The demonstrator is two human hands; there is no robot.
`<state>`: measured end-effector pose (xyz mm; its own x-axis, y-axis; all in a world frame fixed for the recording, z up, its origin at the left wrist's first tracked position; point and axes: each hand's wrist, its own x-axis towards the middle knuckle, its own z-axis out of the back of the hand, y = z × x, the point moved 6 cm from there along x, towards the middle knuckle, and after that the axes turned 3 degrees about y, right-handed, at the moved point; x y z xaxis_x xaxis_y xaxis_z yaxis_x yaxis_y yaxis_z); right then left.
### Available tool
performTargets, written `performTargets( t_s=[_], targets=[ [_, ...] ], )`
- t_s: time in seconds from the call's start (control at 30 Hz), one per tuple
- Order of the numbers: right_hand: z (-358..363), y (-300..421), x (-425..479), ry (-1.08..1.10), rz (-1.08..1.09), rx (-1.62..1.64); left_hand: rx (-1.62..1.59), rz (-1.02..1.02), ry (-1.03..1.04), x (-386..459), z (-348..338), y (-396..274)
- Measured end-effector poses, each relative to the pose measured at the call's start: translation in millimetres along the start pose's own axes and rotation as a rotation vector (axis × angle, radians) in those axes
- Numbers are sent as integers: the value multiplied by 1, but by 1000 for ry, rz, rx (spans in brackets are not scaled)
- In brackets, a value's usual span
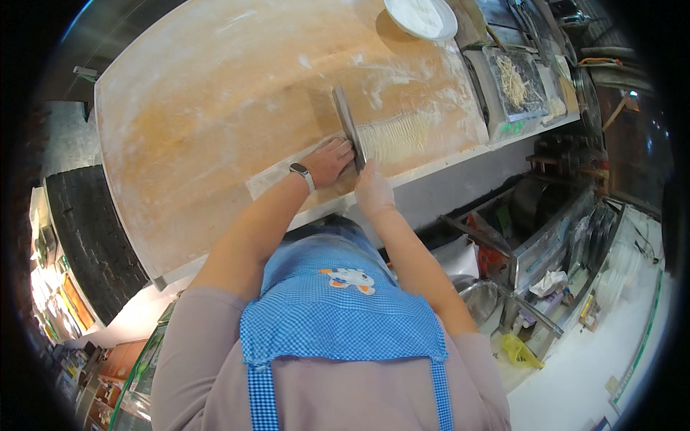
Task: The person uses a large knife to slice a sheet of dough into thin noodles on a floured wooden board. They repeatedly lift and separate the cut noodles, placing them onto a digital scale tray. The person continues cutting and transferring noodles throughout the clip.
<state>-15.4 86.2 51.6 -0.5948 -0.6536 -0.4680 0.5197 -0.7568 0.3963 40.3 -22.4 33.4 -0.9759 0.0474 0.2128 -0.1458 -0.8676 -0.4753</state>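
My right hand (374, 189) grips the handle of a broad kitchen knife (347, 116), whose blade stands on edge and points away from me. Left of the blade lies a long, flat, folded strip of dough (267, 180). My left hand (330, 161) rests on that strip, fingertips close beside the blade, with a watch on the wrist. Cut noodles (396, 137) lie side by side in a row right of the knife. All of this is near the front edge of a floured wooden board (178, 134). The knife's cutting edge is hidden from above.
A white bowl of flour (420, 19) stands at the board's far right. Beyond the right edge, a digital scale (512, 128) carries a tray (531, 110) with a noodle bundle (512, 83). Below right are a metal rack (560, 242), a strainer (478, 301) and a yellow plastic bag (520, 351).
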Motion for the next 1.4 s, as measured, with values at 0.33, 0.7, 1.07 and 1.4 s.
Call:
performTargets(
  t_s=[0.33, 0.7, 1.07, 1.4],
  targets=[
    [11, -5, -42, 69, -26, -15, 46, -23, -77, -6, 6, -1],
    [16, 10, -34, -24, 156, -149, 77, -33, -44, -15, 9, -2],
    [4, 5, -1, -159, 154, -50, 17, -18, -41, -17, 7, 2],
    [-23, 6, 9, -84, 57, -53, -51, 23, 18, -20, 7, 2]
  ],
)
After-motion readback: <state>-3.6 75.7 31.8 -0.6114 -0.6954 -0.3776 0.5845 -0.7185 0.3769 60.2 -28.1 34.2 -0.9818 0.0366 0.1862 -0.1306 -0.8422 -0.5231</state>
